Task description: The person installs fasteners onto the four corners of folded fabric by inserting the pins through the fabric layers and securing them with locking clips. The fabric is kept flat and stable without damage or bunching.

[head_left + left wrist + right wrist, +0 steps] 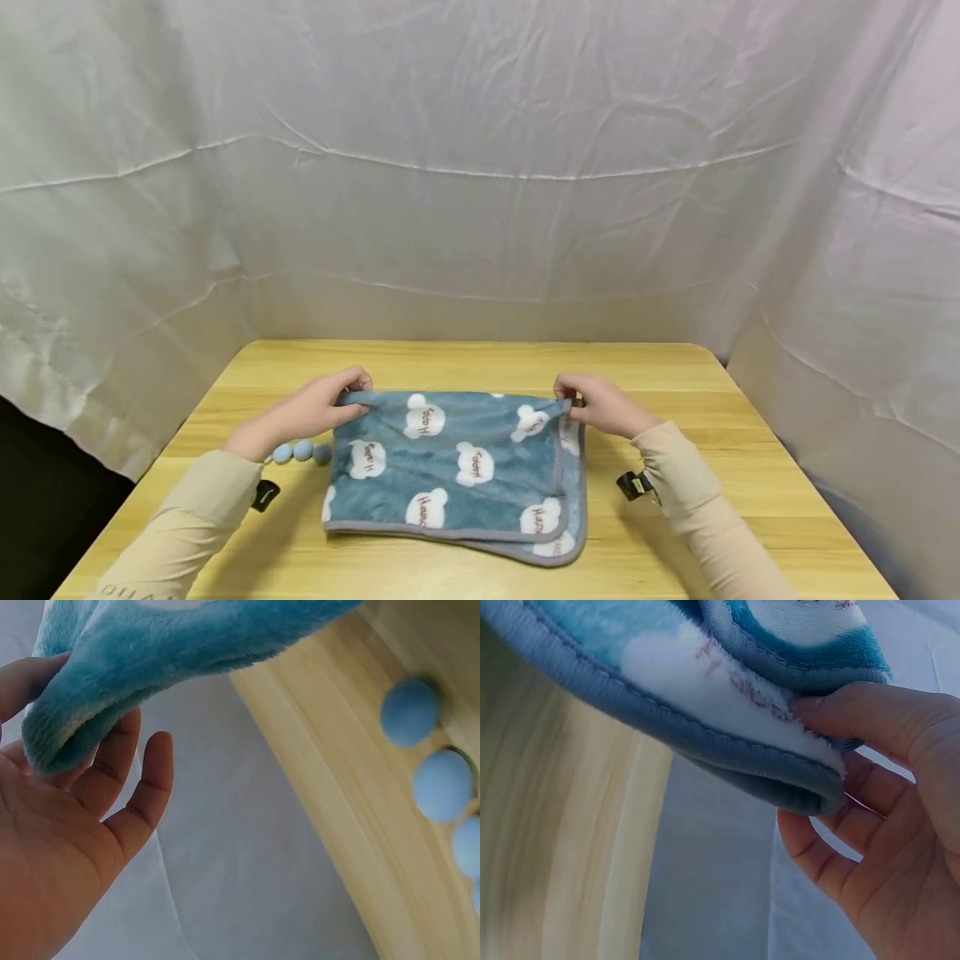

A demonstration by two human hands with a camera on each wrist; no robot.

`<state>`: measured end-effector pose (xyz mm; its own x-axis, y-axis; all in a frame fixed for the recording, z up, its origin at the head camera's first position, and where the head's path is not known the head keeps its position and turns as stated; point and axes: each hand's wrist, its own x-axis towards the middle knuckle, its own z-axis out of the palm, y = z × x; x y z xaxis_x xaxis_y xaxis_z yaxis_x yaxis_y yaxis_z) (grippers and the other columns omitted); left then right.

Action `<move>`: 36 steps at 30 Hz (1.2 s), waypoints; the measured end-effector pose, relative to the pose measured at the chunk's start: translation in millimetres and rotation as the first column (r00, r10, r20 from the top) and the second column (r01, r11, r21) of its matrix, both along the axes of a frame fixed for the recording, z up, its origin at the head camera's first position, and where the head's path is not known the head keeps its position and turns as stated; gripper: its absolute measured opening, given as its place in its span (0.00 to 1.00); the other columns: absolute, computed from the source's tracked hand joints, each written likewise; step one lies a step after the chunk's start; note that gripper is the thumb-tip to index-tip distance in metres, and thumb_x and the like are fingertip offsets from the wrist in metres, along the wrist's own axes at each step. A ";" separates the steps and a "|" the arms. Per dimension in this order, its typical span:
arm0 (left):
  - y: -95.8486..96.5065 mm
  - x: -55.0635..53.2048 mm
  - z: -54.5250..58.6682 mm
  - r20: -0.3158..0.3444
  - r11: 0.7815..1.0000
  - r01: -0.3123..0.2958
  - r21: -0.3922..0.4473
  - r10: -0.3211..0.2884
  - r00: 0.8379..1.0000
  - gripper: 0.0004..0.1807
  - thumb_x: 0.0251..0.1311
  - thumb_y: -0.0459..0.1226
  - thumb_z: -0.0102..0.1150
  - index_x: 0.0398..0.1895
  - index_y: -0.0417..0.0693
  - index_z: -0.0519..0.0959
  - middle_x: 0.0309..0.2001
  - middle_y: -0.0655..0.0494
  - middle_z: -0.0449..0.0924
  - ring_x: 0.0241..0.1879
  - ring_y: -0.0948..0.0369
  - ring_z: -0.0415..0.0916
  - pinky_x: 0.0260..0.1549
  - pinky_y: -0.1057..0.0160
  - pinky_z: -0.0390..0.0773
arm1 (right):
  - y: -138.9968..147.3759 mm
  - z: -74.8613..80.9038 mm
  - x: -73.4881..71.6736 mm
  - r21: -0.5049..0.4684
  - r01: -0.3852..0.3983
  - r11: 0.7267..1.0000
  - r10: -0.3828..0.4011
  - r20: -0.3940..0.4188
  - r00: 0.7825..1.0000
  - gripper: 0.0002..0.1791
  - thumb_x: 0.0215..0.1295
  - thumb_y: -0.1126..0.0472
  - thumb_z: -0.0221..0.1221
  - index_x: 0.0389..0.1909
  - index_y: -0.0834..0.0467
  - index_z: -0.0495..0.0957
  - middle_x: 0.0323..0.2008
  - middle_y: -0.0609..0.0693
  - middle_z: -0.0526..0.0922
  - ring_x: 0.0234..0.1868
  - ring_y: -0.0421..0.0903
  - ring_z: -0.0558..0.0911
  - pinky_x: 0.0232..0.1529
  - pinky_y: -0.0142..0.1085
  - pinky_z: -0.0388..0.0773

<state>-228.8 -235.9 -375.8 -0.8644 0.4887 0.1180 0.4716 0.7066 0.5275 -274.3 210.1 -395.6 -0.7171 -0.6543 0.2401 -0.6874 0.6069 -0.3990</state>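
Observation:
A folded teal fleece blanket [442, 500] with white bear heads, red lettering and grey edging spans the space between both hands. My left hand [318, 408] pinches its far left corner, thumb on top and fingers beneath. In the left wrist view that corner shows as a soft fold [97, 697] without edging. At the far right corner my right hand [600, 402] pinches the layers between thumb and fingers. Two grey-bound edges [705, 739] show there in the right wrist view. The lower layer sticks out past the upper one at the right and near side.
Several light blue balls [303, 451] lie in a row on the wooden table [465, 364], left of the blanket under my left forearm. Small black devices [634, 485] hang by both wrists. Pale grey curtains [480, 233] stand around the table's back and sides.

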 end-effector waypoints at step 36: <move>76.1 -98.2 -56.9 0.106 0.985 -0.169 -0.043 0.172 0.979 0.21 0.64 0.33 0.58 0.60 0.38 0.73 0.60 0.38 0.75 0.59 0.43 0.72 0.57 0.45 0.73 | 57.2 -50.9 -79.6 0.107 0.219 0.970 -0.234 0.159 0.959 0.08 0.60 0.66 0.65 0.40 0.59 0.80 0.34 0.53 0.83 0.35 0.47 0.80 0.39 0.41 0.78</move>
